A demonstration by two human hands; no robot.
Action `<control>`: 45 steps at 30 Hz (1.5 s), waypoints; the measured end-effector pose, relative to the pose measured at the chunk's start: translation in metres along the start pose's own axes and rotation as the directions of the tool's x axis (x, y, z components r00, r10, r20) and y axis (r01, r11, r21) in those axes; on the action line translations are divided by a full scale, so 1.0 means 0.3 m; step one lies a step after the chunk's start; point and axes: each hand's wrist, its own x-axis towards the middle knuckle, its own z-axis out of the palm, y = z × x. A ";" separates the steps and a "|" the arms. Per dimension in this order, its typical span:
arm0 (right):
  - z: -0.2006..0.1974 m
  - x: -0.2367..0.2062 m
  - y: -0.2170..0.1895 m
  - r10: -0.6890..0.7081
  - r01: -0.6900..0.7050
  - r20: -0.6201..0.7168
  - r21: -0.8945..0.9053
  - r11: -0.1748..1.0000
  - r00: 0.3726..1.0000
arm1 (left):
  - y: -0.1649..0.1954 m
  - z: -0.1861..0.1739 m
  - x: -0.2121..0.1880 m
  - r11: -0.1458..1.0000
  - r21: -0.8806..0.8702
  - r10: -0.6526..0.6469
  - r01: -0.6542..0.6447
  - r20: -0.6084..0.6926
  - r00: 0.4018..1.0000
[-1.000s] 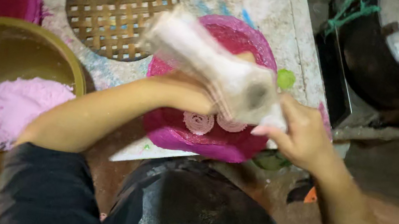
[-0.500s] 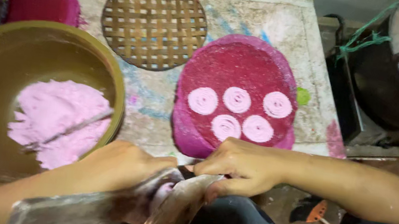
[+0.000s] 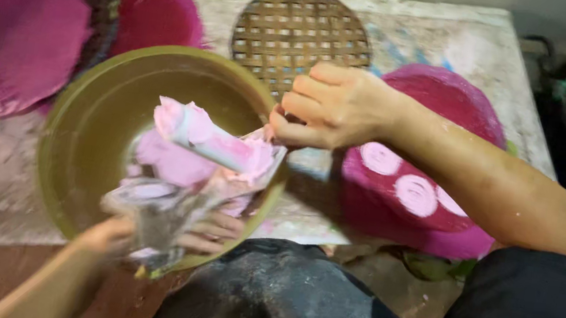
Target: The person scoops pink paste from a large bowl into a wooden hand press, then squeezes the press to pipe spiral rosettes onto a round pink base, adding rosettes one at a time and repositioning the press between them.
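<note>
Item 1. My left hand (image 3: 140, 231), lower left of the frame: fingers curled round the lower part of a clear plastic bag (image 3: 165, 212), held over the near side of the bowl. The hand is blurred; how tightly the grip closes I cannot tell.

Item 2. My right hand (image 3: 331, 107), centre of the frame: fingers folded in, thumb and fingertips pinched on the bag's upper edge at the bowl's right rim.

Item 3. Pink dough (image 3: 207, 145): a soft lump, partly a rounded roll, lying in the bag's open mouth between my two hands.

Item 4. Olive-green round bowl (image 3: 92, 125), centre left: a wide rim, its inside mostly bare on the left. Its near edge reaches almost to the table's front edge.

Item 5. Round woven bamboo mat (image 3: 301, 29), top centre, just behind my right hand.

Item 6. Magenta round sheet (image 3: 468, 104), right of centre, partly under my right forearm, carrying three pale pink spiral discs (image 3: 414, 194).

Item 7. More magenta round sheets (image 3: 13, 32), upper left, overlapping.

Item 8. Table top (image 3: 419, 30): pale, stained, with a bare strip along its far edge and a patch at the right corner. Right of its edge, dark objects, indistinct.

No labels or print visible.
</note>
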 end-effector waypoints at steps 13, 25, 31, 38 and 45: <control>0.677 0.212 -0.447 0.122 -0.590 0.761 0.379 0.713 0.637 | 0.048 0.144 -0.087 0.565 0.693 0.800 -0.447 -0.593 0.093; 0.811 0.408 -0.306 0.038 -0.461 0.762 0.350 0.815 0.646 | -0.010 0.082 -0.057 0.508 0.755 0.810 -0.415 -0.583 -0.069; 0.770 0.350 -0.396 -0.088 -0.379 0.723 0.456 0.805 0.685 | -0.013 0.074 -0.049 0.501 0.782 0.821 -0.371 -0.565 -0.081; 0.530 0.357 -0.455 -0.169 -0.516 0.758 0.571 0.639 0.630 | 0.015 0.087 -0.058 0.565 0.736 0.785 -0.373 -0.618 -0.029; 0.336 0.238 -0.254 -0.155 -0.812 0.851 0.524 0.258 0.501 | 0.085 0.093 -0.111 0.470 0.853 0.856 -0.225 -0.503 -0.120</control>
